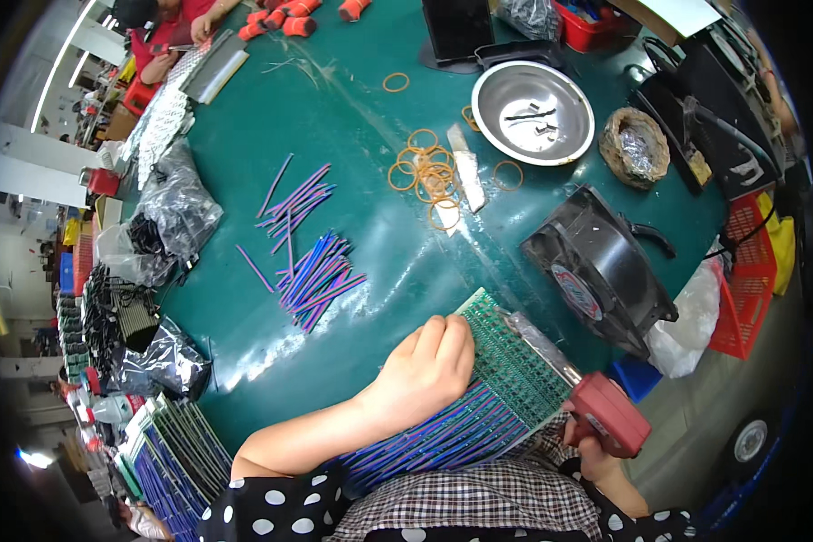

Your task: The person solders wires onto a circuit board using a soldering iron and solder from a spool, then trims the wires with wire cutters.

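A green circuit board panel [518, 372] lies tilted at the near edge of the table, with rows of blue-purple ribbon wires [443, 438] running from it toward my lap. My left hand [429, 366] rests over the panel's left part, its fingers curled closed; whatever they pinch is hidden beneath them. At the panel's right corner, my right hand [596, 459] is closed around a red gun-shaped hand tool [611, 415]. A greyish metal-looking part reaches from the tool along the panel's far edge. Loose cut ribbon wires [316, 280] lie in a pile farther left.
Rubber bands [434, 173] lie mid-table, near a steel bowl [533, 113] with small scraps. A black fan [596, 266] stands at right, beyond it a rough round pot [634, 147]. Wired boards [176, 461] are stacked at left. A co-worker [176, 36] sits at the far left.
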{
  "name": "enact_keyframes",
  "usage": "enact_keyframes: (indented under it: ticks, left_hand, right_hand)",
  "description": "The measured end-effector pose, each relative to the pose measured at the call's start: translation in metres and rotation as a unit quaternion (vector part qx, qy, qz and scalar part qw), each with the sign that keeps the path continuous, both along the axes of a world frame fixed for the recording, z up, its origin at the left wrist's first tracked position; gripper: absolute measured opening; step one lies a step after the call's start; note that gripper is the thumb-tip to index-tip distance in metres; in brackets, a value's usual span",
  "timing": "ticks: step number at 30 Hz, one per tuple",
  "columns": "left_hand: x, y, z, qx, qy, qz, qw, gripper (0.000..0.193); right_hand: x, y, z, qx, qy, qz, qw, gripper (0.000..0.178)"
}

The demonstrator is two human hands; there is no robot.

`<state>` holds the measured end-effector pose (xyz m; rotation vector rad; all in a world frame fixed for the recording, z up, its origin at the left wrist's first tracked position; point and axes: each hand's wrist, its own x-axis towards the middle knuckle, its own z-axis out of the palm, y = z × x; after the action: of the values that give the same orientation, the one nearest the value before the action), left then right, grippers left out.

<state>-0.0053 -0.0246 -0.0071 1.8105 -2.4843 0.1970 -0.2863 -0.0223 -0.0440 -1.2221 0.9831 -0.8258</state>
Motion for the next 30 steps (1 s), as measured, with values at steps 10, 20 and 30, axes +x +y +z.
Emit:
enact_keyframes:
  ticks: [10,20,30]
  left_hand:
    - [0.071,0.011,-0.004,-0.06,0.098,0.252,0.961,0.019]
    - [0.088,0.008,0.002,0.009,0.275,0.331,0.903,0.015]
    - [0.094,0.014,0.005,0.027,0.303,0.362,0.881,0.01]
  right_hand:
    - [-0.021,0.016,-0.004,0.102,-0.093,-0.031,0.99,0.091]
    - [-0.027,0.018,0.005,0.076,-0.044,0.01,0.996,0.083]
    - [-0.029,0.019,0.003,0.099,-0.084,-0.027,0.991,0.086]
